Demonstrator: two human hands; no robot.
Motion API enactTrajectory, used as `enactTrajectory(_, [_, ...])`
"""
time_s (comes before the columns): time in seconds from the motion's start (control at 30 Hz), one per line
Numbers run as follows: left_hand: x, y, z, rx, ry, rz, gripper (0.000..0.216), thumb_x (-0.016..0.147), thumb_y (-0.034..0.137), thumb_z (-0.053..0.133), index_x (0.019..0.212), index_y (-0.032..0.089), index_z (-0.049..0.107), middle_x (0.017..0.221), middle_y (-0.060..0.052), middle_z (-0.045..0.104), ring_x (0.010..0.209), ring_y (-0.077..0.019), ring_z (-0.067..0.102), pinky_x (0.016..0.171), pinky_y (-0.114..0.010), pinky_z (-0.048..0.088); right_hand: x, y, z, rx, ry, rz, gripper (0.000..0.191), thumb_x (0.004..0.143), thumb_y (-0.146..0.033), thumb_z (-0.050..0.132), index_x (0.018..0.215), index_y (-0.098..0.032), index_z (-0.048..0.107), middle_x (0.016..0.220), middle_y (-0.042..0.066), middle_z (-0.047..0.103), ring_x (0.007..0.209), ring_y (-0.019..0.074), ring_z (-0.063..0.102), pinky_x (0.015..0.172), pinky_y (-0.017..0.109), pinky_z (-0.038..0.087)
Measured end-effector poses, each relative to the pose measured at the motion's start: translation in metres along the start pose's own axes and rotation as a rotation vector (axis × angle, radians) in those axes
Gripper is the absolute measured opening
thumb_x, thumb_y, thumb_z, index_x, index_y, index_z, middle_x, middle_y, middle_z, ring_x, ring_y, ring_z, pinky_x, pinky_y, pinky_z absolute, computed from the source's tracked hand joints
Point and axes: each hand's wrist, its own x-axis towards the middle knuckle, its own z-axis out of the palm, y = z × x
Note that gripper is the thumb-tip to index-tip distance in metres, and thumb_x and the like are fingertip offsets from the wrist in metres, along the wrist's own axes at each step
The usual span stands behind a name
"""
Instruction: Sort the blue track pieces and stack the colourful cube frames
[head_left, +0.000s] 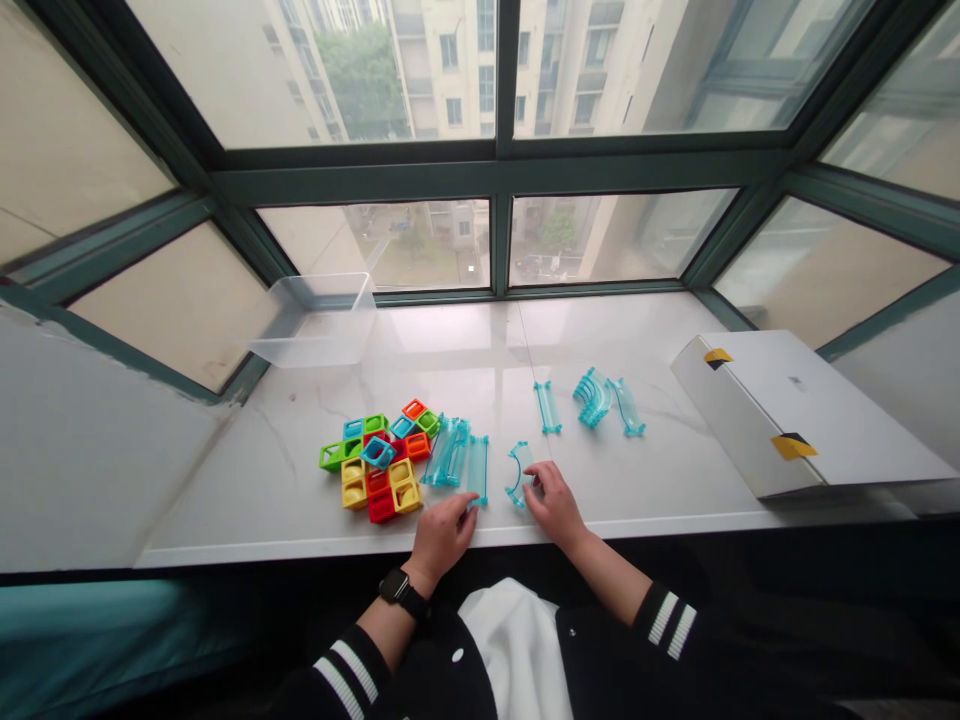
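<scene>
the right grip (pixel 555 505) lies spread over a curved clear-blue plastic track piece (pixel 520 475), with its fingers (pixel 534 480) across the inner side of the arc; whether they are clamped on the piece or only resting there, i cannot tell. the left grip (pixel 442 535) sits near the front edge of the marble window sill (pixel 247 480), loosely curled, either touching or just beside the near end of a straight clear-blue track piece (pixel 478 470); the view does not settle which. that straight piece lies between the curved one and a bunched pair of track pieces (pixel 450 450), just beside a heap of hollow plastic building blocks (pixel 375 465) in red, yellow, green, orange and blue. farther right lie a short straight track piece (pixel 547 407) and a stack of curved track pieces (pixel 592 397). the rails look thin and the pieces light, so pinching the curved piece by its end bars, not pressing the arc, should limit flexing and skidding on the polished stone. lifting it straight up, clear of its neighbours, would help avoid nudging the bunched pieces into the blocks
</scene>
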Motion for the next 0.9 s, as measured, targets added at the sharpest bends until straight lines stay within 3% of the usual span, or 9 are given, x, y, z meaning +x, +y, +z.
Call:
enactTrajectory(0.13, [0.002, 0.006, -0.004, -0.114, 0.019, -0.051, 0.034, 0.105, 0.039, 0.053, 0.13, 0.021, 0.066, 0.077, -0.001, 0.07, 0.061, -0.0151, 0.064, 0.064, -0.027, 0.051, -0.001, -0.004, -0.004, 0.028, -0.031, -0.044, 0.028, 0.094, -0.02, 0.059, 0.121, -0.023, 0.062, 0.111, 0.009, 0.061, 0.086, 0.0214, 0.063, 0.085, 0.04, 0.059])
enactTrajectory(0.37, [0.019, 0.04, 0.002, -0.208, -0.063, -0.113, 0.041, 0.104, 0.043, 0.054, 0.138, 0.022, 0.064, 0.074, 0.0, 0.069, 0.067, -0.0173, 0.067, 0.067, -0.028, 0.05, -0.005, -0.011, -0.01, 0.072, -0.098, -0.155, 0.043, 0.094, -0.022, 0.064, 0.137, -0.026, 0.059, 0.121, 0.011, 0.061, 0.087, 0.0206, 0.064, 0.088, 0.042, 0.06])
enactTrajectory(0.53, [0.027, 0.05, 0.004, -0.234, -0.116, -0.167, 0.03, 0.103, 0.041, 0.054, 0.119, 0.023, 0.071, 0.074, -0.001, 0.071, 0.066, -0.0185, 0.066, 0.066, -0.029, 0.049, -0.007, -0.012, -0.011, 0.092, -0.12, -0.189, 0.046, 0.095, -0.023, 0.063, 0.14, -0.028, 0.057, 0.123, 0.01, 0.062, 0.087, 0.0197, 0.064, 0.083, 0.039, 0.06])
enactTrajectory(0.63, [0.027, 0.051, 0.002, -0.291, -0.102, -0.211, 0.026, 0.104, 0.039, 0.051, 0.111, 0.021, 0.069, 0.077, -0.002, 0.072, 0.066, -0.0184, 0.066, 0.066, -0.03, 0.049, -0.008, -0.009, -0.01, 0.114, -0.049, -0.164, 0.049, 0.097, -0.027, 0.06, 0.144, -0.027, 0.051, 0.116, 0.008, 0.065, 0.082, 0.0188, 0.064, 0.076, 0.036, 0.06])
enactTrajectory(0.73, [0.028, 0.054, 0.001, -0.375, -0.107, -0.242, 0.025, 0.105, 0.039, 0.048, 0.111, 0.021, 0.065, 0.075, -0.001, 0.071, 0.067, -0.019, 0.068, 0.067, -0.03, 0.05, -0.007, -0.006, -0.009, 0.134, -0.006, -0.073, 0.041, 0.099, -0.032, 0.058, 0.139, -0.025, 0.052, 0.105, 0.005, 0.069, 0.077, 0.0181, 0.065, 0.074, 0.034, 0.059])
enactTrajectory(0.9, [0.028, 0.058, 0.002, -0.425, -0.135, -0.23, 0.023, 0.106, 0.039, 0.047, 0.11, 0.022, 0.062, 0.078, -0.001, 0.072, 0.071, -0.0198, 0.069, 0.069, -0.031, 0.051, -0.003, -0.006, -0.01, 0.096, -0.103, -0.035, 0.02, 0.103, -0.038, 0.055, 0.109, -0.024, 0.067, 0.088, 0.004, 0.072, 0.078, 0.0198, 0.066, 0.075, 0.033, 0.055])
